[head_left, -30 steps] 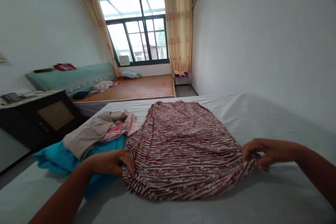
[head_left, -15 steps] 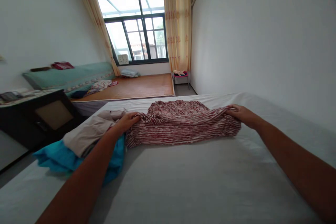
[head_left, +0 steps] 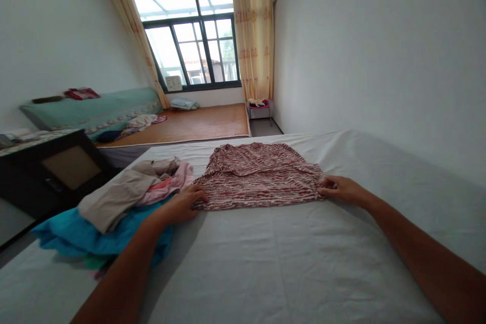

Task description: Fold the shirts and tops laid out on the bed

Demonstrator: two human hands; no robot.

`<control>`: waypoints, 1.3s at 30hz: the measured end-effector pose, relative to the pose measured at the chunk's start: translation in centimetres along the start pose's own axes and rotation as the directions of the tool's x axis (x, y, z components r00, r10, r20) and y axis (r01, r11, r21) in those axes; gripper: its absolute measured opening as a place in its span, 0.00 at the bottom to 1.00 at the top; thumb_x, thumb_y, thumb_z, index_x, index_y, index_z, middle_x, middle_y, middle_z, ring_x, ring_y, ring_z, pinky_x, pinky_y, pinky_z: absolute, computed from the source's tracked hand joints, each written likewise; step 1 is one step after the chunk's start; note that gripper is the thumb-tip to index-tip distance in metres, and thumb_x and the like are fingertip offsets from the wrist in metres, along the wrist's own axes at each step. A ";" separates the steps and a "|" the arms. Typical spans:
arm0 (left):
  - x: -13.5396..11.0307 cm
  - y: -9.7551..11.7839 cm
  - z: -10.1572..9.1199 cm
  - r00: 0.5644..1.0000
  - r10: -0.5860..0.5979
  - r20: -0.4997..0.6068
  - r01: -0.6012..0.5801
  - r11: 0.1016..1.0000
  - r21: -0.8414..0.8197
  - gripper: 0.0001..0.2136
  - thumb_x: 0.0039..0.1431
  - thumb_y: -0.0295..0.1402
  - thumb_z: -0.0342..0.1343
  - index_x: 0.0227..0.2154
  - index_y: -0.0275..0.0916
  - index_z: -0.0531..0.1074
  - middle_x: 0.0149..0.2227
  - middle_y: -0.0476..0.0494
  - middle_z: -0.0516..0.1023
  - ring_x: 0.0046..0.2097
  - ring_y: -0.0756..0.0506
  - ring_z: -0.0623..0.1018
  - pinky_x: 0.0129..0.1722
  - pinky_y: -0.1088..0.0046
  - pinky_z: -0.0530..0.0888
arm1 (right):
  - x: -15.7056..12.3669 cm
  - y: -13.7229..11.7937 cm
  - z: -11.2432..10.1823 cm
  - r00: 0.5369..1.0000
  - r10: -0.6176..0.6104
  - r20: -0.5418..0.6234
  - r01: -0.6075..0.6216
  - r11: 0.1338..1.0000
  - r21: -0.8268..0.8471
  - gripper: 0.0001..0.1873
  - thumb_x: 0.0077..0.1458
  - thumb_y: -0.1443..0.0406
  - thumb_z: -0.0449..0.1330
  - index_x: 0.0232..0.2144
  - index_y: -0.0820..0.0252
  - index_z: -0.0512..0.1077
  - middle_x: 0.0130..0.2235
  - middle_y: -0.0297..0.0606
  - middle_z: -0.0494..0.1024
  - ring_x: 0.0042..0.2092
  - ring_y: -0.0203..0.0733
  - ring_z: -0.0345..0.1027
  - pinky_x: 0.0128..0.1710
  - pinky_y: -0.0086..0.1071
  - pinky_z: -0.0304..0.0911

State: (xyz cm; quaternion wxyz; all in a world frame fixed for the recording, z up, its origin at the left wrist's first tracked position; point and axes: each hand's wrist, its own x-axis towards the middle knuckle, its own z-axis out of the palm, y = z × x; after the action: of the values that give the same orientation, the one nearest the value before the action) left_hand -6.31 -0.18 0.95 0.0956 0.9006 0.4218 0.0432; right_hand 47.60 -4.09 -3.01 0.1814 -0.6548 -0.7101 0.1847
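A red-and-white striped garment (head_left: 261,177) lies spread on the white bed sheet (head_left: 266,263), folded over itself, with its far part narrower than the near part. My left hand (head_left: 188,202) is at its near left corner, fingers curled over the edge of the cloth. At the near right corner, my right hand (head_left: 339,190) pinches the fabric between thumb and fingers. Just left of my left hand is a pile of clothes: a beige garment (head_left: 117,192), a pink one (head_left: 172,186) and a bright blue one (head_left: 94,235) underneath. My left forearm hides part of the pile.
Beyond this bed stands another bed with a brown mat (head_left: 205,120) and a green-covered headboard (head_left: 102,106). A dark cabinet (head_left: 23,177) is at the left. A small stool (head_left: 260,107) holding cloth stands near the curtain (head_left: 252,30). A white wall runs along the right.
Both hands have come down and nearer, lowering the raised near edge of the striped garment flat onto the sheet. The view has shifted slightly, and more of the clothes pile shows.
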 end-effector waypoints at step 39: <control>2.1 -0.2 2.3 0.962 -0.220 -0.159 0.203 0.972 -0.121 0.15 0.57 0.42 0.51 0.38 0.40 0.77 0.37 0.45 0.80 0.38 0.44 0.77 0.39 0.73 0.69 | 1.6 3.8 3.5 0.961 -0.243 -0.132 0.178 0.909 -0.376 0.29 0.61 0.49 0.42 0.58 0.52 0.66 0.60 0.38 0.66 0.62 0.49 0.57 0.61 0.49 0.52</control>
State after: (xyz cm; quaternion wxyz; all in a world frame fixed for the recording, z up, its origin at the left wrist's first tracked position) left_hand -4.76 1.28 -1.33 0.1095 0.8371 0.5195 0.1317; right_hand 49.04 -2.29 -7.89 0.1390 -0.6098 -0.7798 -0.0277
